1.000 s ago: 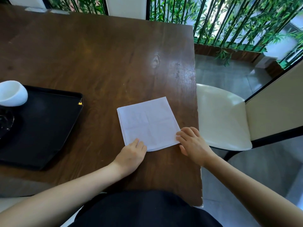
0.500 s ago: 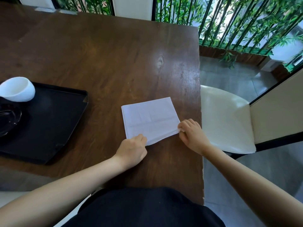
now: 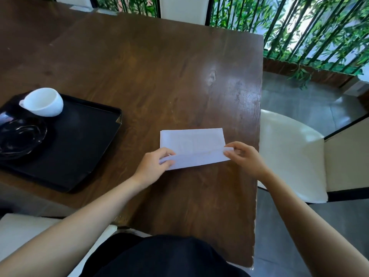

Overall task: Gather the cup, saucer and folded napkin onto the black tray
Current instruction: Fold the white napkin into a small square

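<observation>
Napkin (image 3: 191, 140): white paper; lies on the table to the right of the tray and well apart from it; its far part is flat on the wood; its near edge is lifted as a long strip turned toward the far side
Left hand (image 3: 153, 166): at the left end of the lifted strip; thumb and curled fingers pinch that corner; the other fingers are tucked under and cannot be made out
Right hand (image 3: 247, 158): at the right end of the strip; thumb and fingertips pinch that corner; blurred, so how the remaining fingers lie cannot be told
Tray (image 3: 79, 140): black, rectangular, with a low rim; sits on the left side of the table, turned at an angle to the table edge
Cup (image 3: 43, 101): white, empty, upright; on the tray's far left part, handle toward the left
Saucer (image 3: 20, 136): dark and glossy; on the tray, on the near side of the cup; whether the two touch cannot be told
Table (image 3: 159, 76): dark brown wood with visible grain
Chair (image 3: 289, 152): cream seat; just beside the table's right edge
Bamboo (image 3: 299, 27): green stems behind the table and chair
</observation>
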A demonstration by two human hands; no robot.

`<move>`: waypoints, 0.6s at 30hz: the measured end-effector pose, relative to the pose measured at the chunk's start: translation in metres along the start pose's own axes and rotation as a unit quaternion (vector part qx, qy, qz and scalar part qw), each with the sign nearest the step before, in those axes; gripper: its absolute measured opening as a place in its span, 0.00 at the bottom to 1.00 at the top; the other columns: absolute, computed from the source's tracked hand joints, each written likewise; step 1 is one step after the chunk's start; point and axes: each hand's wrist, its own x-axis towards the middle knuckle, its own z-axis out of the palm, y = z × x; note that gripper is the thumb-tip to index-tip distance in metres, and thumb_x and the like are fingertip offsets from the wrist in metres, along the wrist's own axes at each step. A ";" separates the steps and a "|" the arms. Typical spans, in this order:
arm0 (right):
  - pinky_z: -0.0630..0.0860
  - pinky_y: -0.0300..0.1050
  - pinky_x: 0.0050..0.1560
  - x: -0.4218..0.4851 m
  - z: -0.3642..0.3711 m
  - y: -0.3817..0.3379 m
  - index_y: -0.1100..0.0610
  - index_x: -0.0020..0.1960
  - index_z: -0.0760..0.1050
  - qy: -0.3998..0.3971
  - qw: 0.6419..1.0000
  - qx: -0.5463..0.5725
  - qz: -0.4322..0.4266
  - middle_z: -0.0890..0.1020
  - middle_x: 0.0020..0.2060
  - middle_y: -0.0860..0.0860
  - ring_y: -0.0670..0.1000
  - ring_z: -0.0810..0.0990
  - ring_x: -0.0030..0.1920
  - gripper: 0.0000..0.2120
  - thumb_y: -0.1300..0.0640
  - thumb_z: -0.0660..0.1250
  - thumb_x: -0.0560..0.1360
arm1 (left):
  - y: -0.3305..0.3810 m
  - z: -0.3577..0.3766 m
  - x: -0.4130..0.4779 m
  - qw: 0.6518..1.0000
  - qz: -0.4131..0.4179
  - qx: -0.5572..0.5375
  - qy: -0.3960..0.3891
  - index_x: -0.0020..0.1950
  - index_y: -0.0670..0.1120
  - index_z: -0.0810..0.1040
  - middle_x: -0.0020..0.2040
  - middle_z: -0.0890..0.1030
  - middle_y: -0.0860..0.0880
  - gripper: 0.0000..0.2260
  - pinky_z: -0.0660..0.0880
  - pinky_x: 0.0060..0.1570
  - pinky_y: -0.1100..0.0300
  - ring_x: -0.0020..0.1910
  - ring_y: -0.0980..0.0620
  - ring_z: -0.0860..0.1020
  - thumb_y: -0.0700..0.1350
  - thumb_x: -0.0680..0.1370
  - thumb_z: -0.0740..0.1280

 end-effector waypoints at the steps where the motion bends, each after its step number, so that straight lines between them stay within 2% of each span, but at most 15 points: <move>1: 0.73 0.25 0.41 0.005 0.000 -0.001 0.50 0.49 0.78 0.004 1.000 0.017 0.006 0.80 0.42 0.40 0.35 0.79 0.43 0.04 0.53 0.67 0.75 | -0.001 -0.004 0.004 1.000 -0.010 -0.015 -0.007 0.48 0.53 0.77 0.43 0.78 0.59 0.04 0.73 0.41 0.68 0.45 0.57 0.78 0.46 0.75 0.67; 3: 0.71 0.22 0.37 0.016 0.001 -0.004 0.52 0.46 0.79 0.027 0.998 0.055 0.018 0.80 0.38 0.40 0.31 0.78 0.37 0.02 0.55 0.69 0.74 | -0.004 -0.009 0.014 0.999 -0.021 -0.035 -0.019 0.48 0.54 0.76 0.44 0.78 0.58 0.03 0.73 0.41 0.67 0.46 0.57 0.77 0.47 0.75 0.67; 5: 0.71 0.23 0.33 0.025 0.002 -0.006 0.55 0.45 0.80 0.046 0.993 0.102 0.036 0.81 0.36 0.43 0.32 0.78 0.33 0.03 0.56 0.69 0.74 | -0.006 -0.013 0.025 0.998 -0.021 -0.052 -0.019 0.49 0.54 0.76 0.46 0.78 0.58 0.04 0.73 0.41 0.68 0.48 0.58 0.77 0.48 0.75 0.68; 8: 0.69 0.24 0.28 0.035 0.007 -0.007 0.59 0.45 0.80 0.079 0.984 0.144 0.072 0.79 0.33 0.44 0.35 0.77 0.29 0.06 0.57 0.68 0.74 | -0.008 -0.020 0.040 0.996 -0.014 -0.088 -0.012 0.51 0.57 0.76 0.48 0.76 0.65 0.08 0.72 0.40 0.75 0.49 0.66 0.75 0.47 0.74 0.70; 10: 0.70 0.26 0.31 0.041 0.009 -0.007 0.57 0.42 0.79 0.100 0.980 0.147 0.093 0.79 0.33 0.45 0.40 0.77 0.32 0.06 0.55 0.68 0.75 | -0.011 -0.024 0.050 0.993 -0.013 -0.114 -0.006 0.51 0.58 0.76 0.49 0.76 0.66 0.09 0.72 0.39 0.76 0.50 0.67 0.75 0.46 0.74 0.70; 13: 0.72 0.34 0.37 0.046 0.012 -0.008 0.55 0.39 0.78 0.103 0.979 0.138 0.107 0.79 0.35 0.48 0.44 0.77 0.37 0.09 0.53 0.66 0.76 | -0.015 -0.024 0.061 0.990 -0.031 -0.137 0.012 0.49 0.55 0.77 0.48 0.78 0.62 0.06 0.73 0.40 0.72 0.49 0.60 0.77 0.46 0.75 0.69; 18: 0.70 0.44 0.40 0.055 0.020 -0.005 0.62 0.41 0.78 0.135 0.974 0.126 0.130 0.79 0.38 0.56 0.50 0.76 0.39 0.12 0.54 0.64 0.77 | -0.023 -0.022 0.080 0.982 -0.055 -0.179 -0.005 0.46 0.53 0.79 0.46 0.81 0.57 0.02 0.77 0.40 0.65 0.47 0.57 0.79 0.46 0.76 0.68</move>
